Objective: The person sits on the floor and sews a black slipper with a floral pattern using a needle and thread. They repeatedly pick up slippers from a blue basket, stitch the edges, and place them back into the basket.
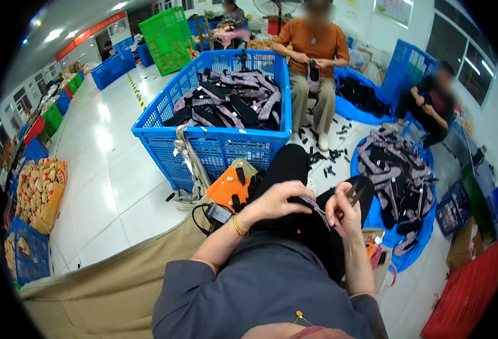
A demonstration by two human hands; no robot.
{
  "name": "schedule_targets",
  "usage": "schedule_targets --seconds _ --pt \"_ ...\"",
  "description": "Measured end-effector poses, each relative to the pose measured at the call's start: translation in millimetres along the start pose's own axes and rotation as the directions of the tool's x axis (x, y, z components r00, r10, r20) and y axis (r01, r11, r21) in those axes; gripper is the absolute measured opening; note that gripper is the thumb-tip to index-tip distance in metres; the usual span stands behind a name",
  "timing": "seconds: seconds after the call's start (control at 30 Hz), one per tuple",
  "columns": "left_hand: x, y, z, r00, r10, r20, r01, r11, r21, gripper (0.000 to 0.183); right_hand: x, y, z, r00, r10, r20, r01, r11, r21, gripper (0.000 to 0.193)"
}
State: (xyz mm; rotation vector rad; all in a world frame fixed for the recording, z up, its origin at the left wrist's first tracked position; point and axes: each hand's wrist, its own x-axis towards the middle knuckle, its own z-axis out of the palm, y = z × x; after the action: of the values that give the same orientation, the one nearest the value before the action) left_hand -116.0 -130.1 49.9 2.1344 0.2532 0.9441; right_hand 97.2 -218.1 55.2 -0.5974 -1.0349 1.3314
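Note:
Over my lap, my left hand (287, 200) is closed with its fingers curled down on a small grey and black patterned fabric piece (319, 211). My right hand (342, 210) is closed beside it, its fingertips at the right end of the piece. From that same hand a dark two-pronged tool (358, 191), similar to small scissors, sticks up; its exact kind is unclear. The fingers hide most of the fabric piece. Just ahead stands a blue plastic crate (209, 134), filled with black and pinkish-grey patterned fabric pieces (235, 101).
On the right, a blue sheet (363, 200) bears a heap of similar pieces (396, 178). One person (316, 48) sits ahead holding a piece; another person (432, 104) sits further right. Black scraps (329, 161) litter the floor. An orange bag (226, 185) lies beside my left knee.

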Motion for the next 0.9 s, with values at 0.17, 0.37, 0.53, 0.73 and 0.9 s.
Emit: schedule_targets --seconds 0.17,0.37,0.53,0.73,0.9 --pt "-13.1 11.4 -55.1 0.905 -0.424 -0.018 0.404 0.873 -0.274 0.025 -28.3 -76.1 -137.6 0.843 -0.396 -0.363 0.273 0.898 -0.346 0.017" --pt "-19.2 0.4 -86.7 0.885 -0.46 0.071 0.465 0.861 -0.206 0.026 -130.9 -189.7 -276.9 0.357 -0.73 -0.582 0.117 0.653 -0.748 0.013" --pt "-22.3 -22.5 -92.9 0.877 -0.48 0.02 0.472 0.852 -0.227 0.027 -275.2 -283.0 -380.4 0.361 -0.611 -0.705 0.88 0.474 0.041 0.012" --pt "-15.0 -8.0 -83.6 0.879 -0.472 -0.06 0.456 0.872 -0.181 0.028 -236.0 -247.4 -298.5 -0.057 -0.941 -0.334 0.101 0.328 -0.939 0.017" --pt "-3.5 -5.5 -44.5 0.929 -0.273 -0.249 0.212 0.946 -0.246 0.03 -96.0 -131.2 -96.6 0.551 -0.805 -0.22 0.168 0.365 -0.916 0.013"
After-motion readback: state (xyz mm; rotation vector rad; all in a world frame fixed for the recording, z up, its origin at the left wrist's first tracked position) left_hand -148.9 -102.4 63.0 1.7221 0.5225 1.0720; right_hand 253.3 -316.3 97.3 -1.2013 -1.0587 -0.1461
